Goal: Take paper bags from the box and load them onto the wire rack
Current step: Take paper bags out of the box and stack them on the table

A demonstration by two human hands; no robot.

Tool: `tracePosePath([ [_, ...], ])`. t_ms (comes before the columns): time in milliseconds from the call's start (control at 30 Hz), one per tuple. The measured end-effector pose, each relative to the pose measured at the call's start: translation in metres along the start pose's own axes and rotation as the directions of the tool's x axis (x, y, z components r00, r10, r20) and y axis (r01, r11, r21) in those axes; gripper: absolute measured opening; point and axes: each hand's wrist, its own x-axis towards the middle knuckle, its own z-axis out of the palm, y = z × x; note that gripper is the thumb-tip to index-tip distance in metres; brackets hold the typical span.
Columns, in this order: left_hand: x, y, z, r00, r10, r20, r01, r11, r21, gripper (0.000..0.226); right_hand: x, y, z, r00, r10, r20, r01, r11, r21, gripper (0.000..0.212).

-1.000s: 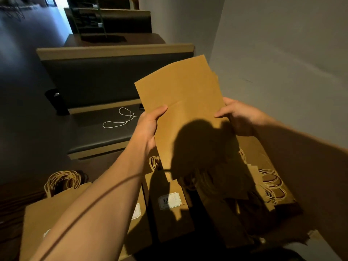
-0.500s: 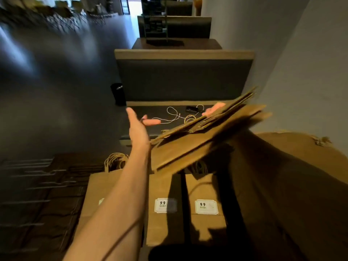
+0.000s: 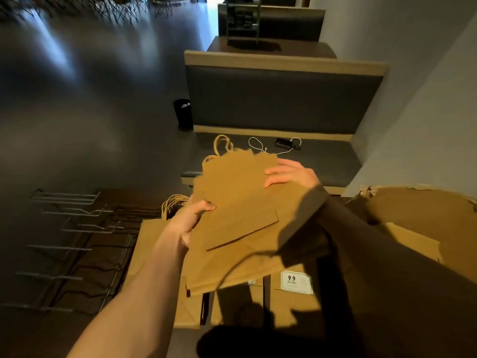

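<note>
I hold a flat stack of brown paper bags (image 3: pixel 240 218) with twine handles, lying nearly level in front of me. My left hand (image 3: pixel 192 218) grips the stack's left edge, thumb on top. My right hand (image 3: pixel 290 174) rests on the far right part with fingers spread over the top. The wire rack (image 3: pixel 77 244) lies at the left, its metal prongs bare. More paper bags (image 3: pixel 294 298) with white price labels lie flat below the stack. The torn cardboard box (image 3: pixel 426 210) stands at the right.
A dark upholstered bench (image 3: pixel 278 99) faces me, with a white cable (image 3: pixel 258 146) and a small black device (image 3: pixel 284 143) on its seat. A black bin (image 3: pixel 183 113) stands on the floor at its left. A grey wall runs along the right.
The stack has gone from upright to tilted to nearly flat and lower. My left hand let go, then took the left edge again. The view has swung left, bringing the wire rack in.
</note>
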Motion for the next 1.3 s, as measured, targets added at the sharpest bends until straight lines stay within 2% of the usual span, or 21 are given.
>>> tracePosePath([
  [100, 0.001, -0.010, -0.018, 0.999, 0.039, -0.035, -0.039, 0.999, 0.000, 0.081, -0.005, -0.003, 0.011, 0.998, -0.062, 0.030, 0.066, 0.982, -0.177, 0.041],
  [167, -0.003, -0.012, -0.022, 0.999, 0.017, -0.049, -0.019, 0.999, -0.031, 0.068, -0.010, -0.005, 0.024, 0.968, -0.234, -0.091, 0.202, 0.942, -0.269, 0.043],
  [233, -0.005, -0.016, -0.026, 0.998, 0.023, -0.064, -0.026, 0.999, -0.037, 0.060, -0.014, 0.002, 0.039, 0.895, -0.441, -0.074, 0.389, 0.849, -0.356, 0.052],
  [267, -0.007, -0.016, -0.028, 0.996, 0.030, -0.082, -0.033, 0.999, -0.029, 0.062, -0.012, 0.008, 0.042, 0.885, -0.463, -0.038, 0.423, 0.837, -0.348, 0.058],
  [367, -0.010, -0.018, -0.034, 0.988, 0.049, -0.146, -0.058, 0.997, -0.057, 0.070, -0.005, 0.009, 0.058, 0.954, -0.277, -0.117, 0.244, 0.941, -0.235, 0.070],
  [400, -0.011, -0.018, -0.036, 0.984, 0.050, -0.168, -0.064, 0.995, -0.078, 0.070, -0.003, 0.007, 0.063, 0.963, -0.156, -0.220, 0.136, 0.985, -0.102, 0.065],
  [433, -0.012, -0.019, -0.038, 0.980, 0.053, -0.190, -0.072, 0.993, -0.095, 0.068, -0.003, 0.003, 0.065, 0.957, 0.043, -0.288, 0.003, 0.988, 0.157, 0.057],
  [467, -0.012, -0.020, -0.042, 0.975, 0.051, -0.217, -0.076, 0.991, -0.111, 0.065, 0.000, -0.002, 0.062, 0.915, 0.278, -0.294, -0.113, 0.873, 0.475, 0.048],
  [500, -0.012, -0.021, -0.045, 0.970, 0.061, -0.237, -0.092, 0.989, -0.119, 0.061, 0.002, -0.011, 0.055, 0.869, 0.465, -0.170, -0.201, 0.646, 0.736, 0.042],
  [533, -0.013, -0.020, -0.048, 0.967, 0.062, -0.248, -0.095, 0.988, -0.121, 0.058, 0.005, -0.019, 0.052, 0.829, 0.559, 0.028, -0.290, 0.385, 0.877, 0.041],
  [567, -0.013, -0.021, -0.051, 0.965, 0.059, -0.256, -0.090, 0.990, -0.110, 0.062, 0.009, -0.026, 0.052, 0.800, 0.571, 0.183, -0.395, 0.273, 0.877, 0.045],
  [600, -0.013, -0.022, -0.052, 0.964, 0.043, -0.263, -0.069, 0.993, -0.091, 0.068, 0.012, -0.034, 0.052, 0.800, 0.531, 0.280, -0.490, 0.308, 0.815, 0.054],
  [667, -0.015, -0.027, -0.051, 0.964, 0.031, -0.265, -0.039, 0.999, -0.025, 0.071, 0.011, -0.050, 0.066, 0.813, 0.503, 0.293, -0.564, 0.557, 0.609, 0.077],
  [733, -0.018, -0.033, -0.048, 0.963, 0.011, -0.268, -0.010, 1.000, 0.005, 0.074, 0.010, -0.058, 0.081, 0.810, 0.549, 0.205, -0.557, 0.613, 0.560, 0.091],
  [800, -0.020, -0.038, -0.050, 0.962, -0.026, -0.271, 0.018, 0.999, -0.032, 0.061, 0.010, -0.059, 0.092, 0.802, 0.566, 0.193, -0.507, 0.474, 0.720, 0.086],
  [867, -0.026, -0.040, -0.055, 0.972, -0.080, -0.223, 0.058, 0.993, -0.105, 0.039, 0.007, -0.056, 0.095, 0.800, 0.546, 0.248, -0.458, 0.290, 0.841, 0.061],
  [933, -0.030, -0.042, -0.062, 0.970, -0.108, -0.219, 0.084, 0.990, -0.116, 0.044, 0.003, -0.050, 0.092, 0.803, 0.527, 0.278, -0.436, 0.203, 0.877, 0.029],
  [1000, -0.028, -0.044, -0.068, 0.959, -0.119, -0.255, 0.096, 0.990, -0.101, 0.055, 0.000, -0.044, 0.092, 0.811, 0.497, 0.308, -0.416, 0.120, 0.901, 0.020],
  [1133, -0.028, -0.038, -0.061, 0.953, -0.103, -0.285, 0.108, 0.994, 0.003, 0.029, -0.004, -0.041, 0.101, 0.800, 0.518, 0.303, -0.498, 0.291, 0.817, 0.022],
  [1233, -0.024, -0.035, -0.064, 0.965, -0.067, -0.255, 0.089, 0.993, 0.077, 0.033, -0.007, -0.051, 0.108, 0.773, 0.487, 0.407, -0.520, 0.119, 0.846, 0.022],
  [1300, -0.022, -0.036, -0.068, 0.969, -0.065, -0.237, 0.087, 0.993, 0.083, 0.037, -0.008, -0.056, 0.110, 0.754, 0.521, 0.399, -0.500, 0.063, 0.864, 0.019],
])
